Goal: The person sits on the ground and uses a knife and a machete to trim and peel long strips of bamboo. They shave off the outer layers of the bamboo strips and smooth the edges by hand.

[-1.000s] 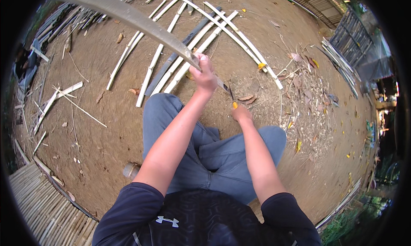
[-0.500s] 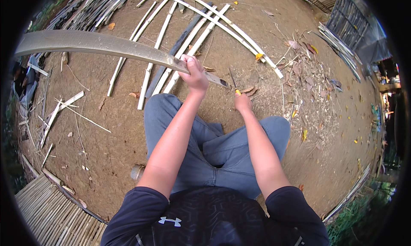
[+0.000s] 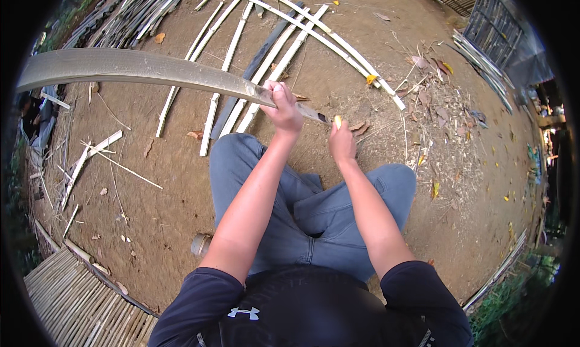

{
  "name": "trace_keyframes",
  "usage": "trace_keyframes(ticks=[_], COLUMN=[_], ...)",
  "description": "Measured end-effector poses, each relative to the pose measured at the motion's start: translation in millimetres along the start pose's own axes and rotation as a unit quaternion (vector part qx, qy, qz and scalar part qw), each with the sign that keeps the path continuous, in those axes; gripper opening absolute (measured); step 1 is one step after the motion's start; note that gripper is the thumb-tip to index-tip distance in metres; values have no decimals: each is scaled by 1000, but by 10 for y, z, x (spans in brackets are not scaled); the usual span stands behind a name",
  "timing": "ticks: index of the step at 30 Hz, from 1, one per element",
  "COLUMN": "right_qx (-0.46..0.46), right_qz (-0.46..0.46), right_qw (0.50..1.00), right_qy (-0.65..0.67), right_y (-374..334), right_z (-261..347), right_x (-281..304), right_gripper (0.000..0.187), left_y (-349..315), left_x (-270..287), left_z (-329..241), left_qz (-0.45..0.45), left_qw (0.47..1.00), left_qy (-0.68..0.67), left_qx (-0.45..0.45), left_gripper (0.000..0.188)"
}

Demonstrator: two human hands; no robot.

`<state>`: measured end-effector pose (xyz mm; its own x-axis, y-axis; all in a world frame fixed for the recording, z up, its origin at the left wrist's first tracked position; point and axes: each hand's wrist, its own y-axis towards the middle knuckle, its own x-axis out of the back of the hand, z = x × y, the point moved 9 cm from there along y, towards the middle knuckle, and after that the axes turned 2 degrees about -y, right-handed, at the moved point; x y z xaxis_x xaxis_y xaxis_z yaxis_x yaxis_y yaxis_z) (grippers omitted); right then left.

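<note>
A long, broad greyish bamboo slat (image 3: 145,67) reaches from the far left to in front of my lap. My left hand (image 3: 283,109) is closed round it near its tapered, pale end, which has a dark tip. Just right of that tip, my right hand (image 3: 342,143) grips a knife (image 3: 338,122) by its yellow handle. Its blade cannot be made out now; whether it touches the slat, I cannot tell. Both hands are held over the ground in front of my crossed legs.
Several pale split slats (image 3: 226,63) lie on the dirt ahead, with a dark slat (image 3: 251,69) among them. A pile of sticks (image 3: 127,21) is at the far left. Leaves and shavings (image 3: 444,141) litter the right. A small cylindrical object (image 3: 200,244) is beside my left leg.
My right hand has turned and come up closer to the slat's tip; the knife blade, seen earlier, no longer shows. The left hand keeps its hold. The whole view has shifted slightly.
</note>
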<state>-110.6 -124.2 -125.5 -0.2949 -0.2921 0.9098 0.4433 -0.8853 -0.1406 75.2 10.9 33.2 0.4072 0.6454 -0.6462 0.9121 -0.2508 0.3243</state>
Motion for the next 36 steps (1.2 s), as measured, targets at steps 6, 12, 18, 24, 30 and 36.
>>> trace_keyframes(ticks=[6, 12, 18, 24, 30, 36], right_qx=[-2, 35, 34, -31, -66, -22], right_qz=[31, -48, 27, 55, 96, 124], right_qw=[995, 998, 991, 996, 991, 985], right_qy=[-94, 3, -125, -59, -69, -118], right_y=[192, -109, 119, 47, 23, 191], right_z=[-862, 218, -528, -643, -457, -829], right_x=[-472, 224, -493, -393, -374, -513], right_gripper=[30, 37, 32, 40, 32, 33], left_y=[-30, -14, -45, -76, -38, -102], left_x=[-306, 120, -225, -255, -146, -311], left_z=[50, -29, 40, -6, 11, 71], left_qz=[16, -26, 12, -16, -6, 9], left_qw=[999, 999, 1000, 1000, 1000, 1000], left_qy=[-27, 25, -5, 20, 25, -6], left_qx=[1, -1, 15, 10, 5, 17], left_gripper=[22, 21, 23, 21, 21, 22])
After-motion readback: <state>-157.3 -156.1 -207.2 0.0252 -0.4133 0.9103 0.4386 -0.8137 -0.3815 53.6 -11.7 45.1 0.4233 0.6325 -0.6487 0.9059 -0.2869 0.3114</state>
